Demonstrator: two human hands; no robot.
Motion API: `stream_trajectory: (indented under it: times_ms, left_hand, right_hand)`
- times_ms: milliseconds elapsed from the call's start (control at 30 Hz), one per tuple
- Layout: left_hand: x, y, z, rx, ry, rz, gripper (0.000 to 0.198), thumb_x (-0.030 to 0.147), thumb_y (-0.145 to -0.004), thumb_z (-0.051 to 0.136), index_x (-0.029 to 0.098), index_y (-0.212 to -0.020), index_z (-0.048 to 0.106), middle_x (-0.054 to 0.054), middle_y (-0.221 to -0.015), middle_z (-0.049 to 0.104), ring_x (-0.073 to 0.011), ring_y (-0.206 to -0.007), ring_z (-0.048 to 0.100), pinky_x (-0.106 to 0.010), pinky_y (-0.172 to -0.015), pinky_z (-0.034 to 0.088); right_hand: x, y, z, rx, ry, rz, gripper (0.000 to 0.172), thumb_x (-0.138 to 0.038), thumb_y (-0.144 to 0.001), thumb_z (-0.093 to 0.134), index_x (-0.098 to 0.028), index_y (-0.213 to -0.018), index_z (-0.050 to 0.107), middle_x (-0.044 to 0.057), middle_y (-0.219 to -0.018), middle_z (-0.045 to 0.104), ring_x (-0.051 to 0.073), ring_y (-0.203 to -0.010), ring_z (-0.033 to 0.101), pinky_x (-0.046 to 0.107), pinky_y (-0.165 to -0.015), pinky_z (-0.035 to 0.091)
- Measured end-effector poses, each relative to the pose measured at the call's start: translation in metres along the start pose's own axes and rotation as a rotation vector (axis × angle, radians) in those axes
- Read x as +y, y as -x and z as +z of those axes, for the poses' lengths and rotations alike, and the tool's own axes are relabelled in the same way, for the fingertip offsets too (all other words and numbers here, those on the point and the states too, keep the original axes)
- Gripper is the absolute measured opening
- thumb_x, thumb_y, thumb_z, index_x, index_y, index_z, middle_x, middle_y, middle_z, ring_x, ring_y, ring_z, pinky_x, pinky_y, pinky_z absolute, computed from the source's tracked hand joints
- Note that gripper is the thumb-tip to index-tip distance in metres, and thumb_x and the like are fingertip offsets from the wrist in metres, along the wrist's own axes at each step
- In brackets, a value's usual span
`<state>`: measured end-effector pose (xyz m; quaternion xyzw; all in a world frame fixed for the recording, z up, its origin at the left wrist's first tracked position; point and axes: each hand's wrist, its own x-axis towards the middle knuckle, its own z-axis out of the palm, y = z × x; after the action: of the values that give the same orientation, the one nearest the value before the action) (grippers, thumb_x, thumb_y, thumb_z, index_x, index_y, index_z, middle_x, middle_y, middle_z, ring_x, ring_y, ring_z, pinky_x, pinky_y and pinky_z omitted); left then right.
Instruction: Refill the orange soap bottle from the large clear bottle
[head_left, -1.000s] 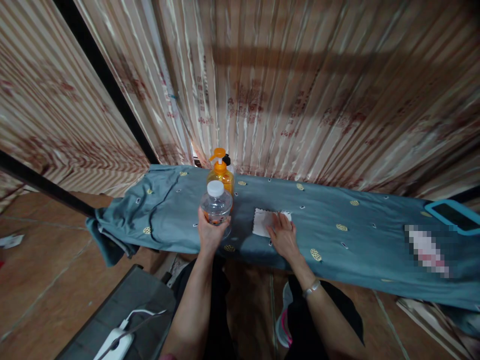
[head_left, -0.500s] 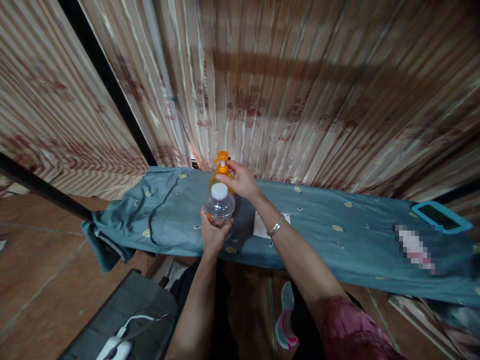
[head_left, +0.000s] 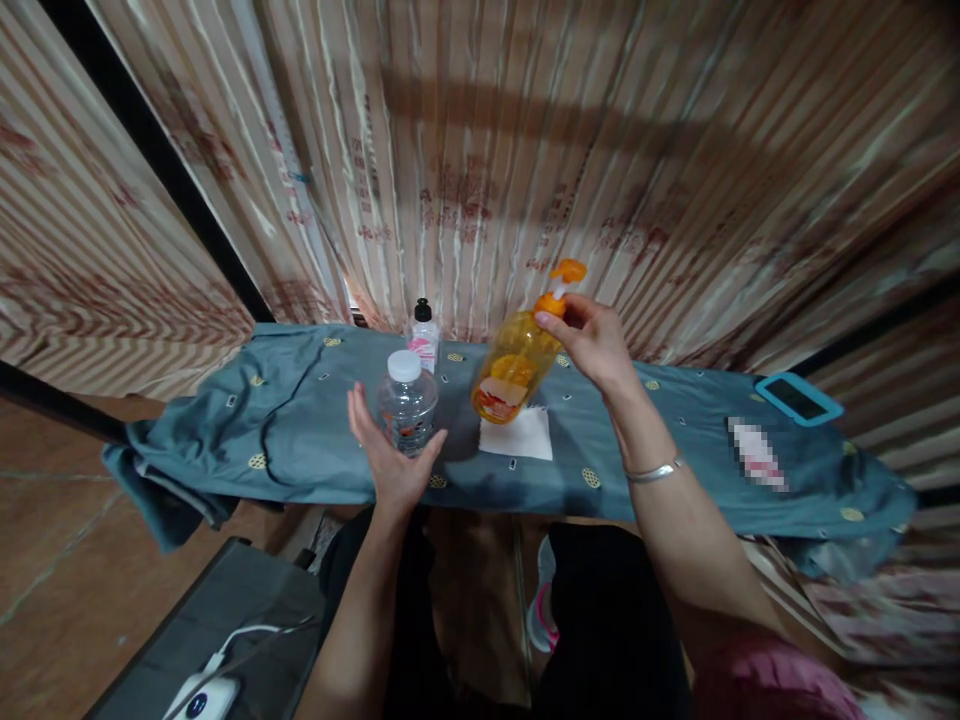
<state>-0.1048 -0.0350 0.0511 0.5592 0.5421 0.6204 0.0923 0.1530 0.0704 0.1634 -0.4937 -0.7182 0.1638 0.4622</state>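
Observation:
My right hand (head_left: pixel 589 340) grips an amber pump bottle (head_left: pixel 516 350) by its orange neck. The bottle tilts, its top leaning right, and its base is over or on a white sheet of paper (head_left: pixel 517 437); I cannot tell if they touch. My left hand (head_left: pixel 391 455) is open, fingers and thumb spread around the near side of a clear plastic bottle (head_left: pixel 409 400) with a white cap, which stands upright on the cloth. Just behind it is a smaller clear bottle (head_left: pixel 424 340) with a black cap and a pink-and-white label.
A blue-green patterned cloth (head_left: pixel 300 430) covers the long narrow surface. To the right lie a blue-framed tablet (head_left: pixel 801 398) and a blurred-out pinkish-white item (head_left: pixel 756 455). A striped curtain (head_left: pixel 480 180) hangs behind. A dark box (head_left: pixel 247 590) with a white plugged-in device (head_left: pixel 202 695) stands lower left.
My right hand has carried the pump bottle rightward from behind the clear bottle, tilting it. The black-capped bottle now shows. My left hand has loosened its hold on the clear bottle.

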Motion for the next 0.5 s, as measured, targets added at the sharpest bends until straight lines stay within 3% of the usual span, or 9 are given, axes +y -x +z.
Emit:
stream_trajectory:
  times_ms: [100, 200, 333, 433, 500]
  left_hand:
    - [0.034, 0.011, 0.001, -0.078, 0.003, 0.200, 0.102, 0.041, -0.074, 0.078, 0.024, -0.153, 0.016, -0.014, -0.161, 0.024, -0.0332, -0.152, 0.016, -0.053, -0.125, 0.015]
    - [0.051, 0.020, 0.029, -0.283, 0.087, 0.265, 0.089, 0.037, -0.079, 0.074, 0.025, -0.151, 0.023, -0.014, -0.157, 0.033, -0.0319, -0.149, 0.027, -0.052, -0.123, 0.022]
    - [0.036, 0.019, 0.093, -0.509, 0.236, -0.001, 0.101, 0.041, -0.070, 0.080, 0.020, -0.151, 0.022, -0.019, -0.157, 0.032, -0.0341, -0.148, 0.030, -0.053, -0.122, 0.026]
    - [0.015, 0.010, 0.132, -0.570, 0.266, -0.109, 0.116, 0.035, -0.055, 0.090, 0.017, -0.149, 0.024, -0.022, -0.155, 0.034, -0.0374, -0.146, 0.032, -0.056, -0.121, 0.027]
    - [0.007, 0.005, 0.145, -0.566, 0.276, -0.143, 0.112, 0.030, -0.054, 0.090, 0.018, -0.146, 0.029, -0.020, -0.148, 0.043, -0.0357, -0.140, 0.041, -0.054, -0.118, 0.032]
  right_hand:
    - [0.018, 0.019, -0.001, -0.030, 0.055, 0.042, 0.039, -0.045, -0.090, 0.061, -0.019, -0.118, 0.059, 0.007, -0.118, 0.061, 0.019, -0.101, 0.062, 0.042, -0.087, 0.053]
    - [0.033, 0.034, 0.003, -0.048, 0.076, 0.070, 0.039, -0.045, -0.090, 0.061, -0.019, -0.118, 0.059, 0.007, -0.118, 0.061, 0.019, -0.102, 0.061, 0.042, -0.087, 0.052]
    - [0.041, 0.042, 0.001, -0.057, 0.031, 0.063, 0.039, -0.046, -0.090, 0.060, -0.018, -0.117, 0.059, 0.007, -0.117, 0.062, 0.019, -0.101, 0.062, 0.042, -0.087, 0.052]
    - [0.041, 0.046, 0.003, -0.069, -0.019, 0.051, 0.038, -0.046, -0.090, 0.060, -0.018, -0.115, 0.060, 0.006, -0.114, 0.063, 0.018, -0.099, 0.062, 0.042, -0.087, 0.052]
    - [0.042, 0.050, 0.010, -0.041, -0.037, 0.066, 0.038, -0.046, -0.090, 0.060, -0.019, -0.116, 0.060, 0.006, -0.115, 0.062, 0.018, -0.100, 0.062, 0.042, -0.087, 0.052]
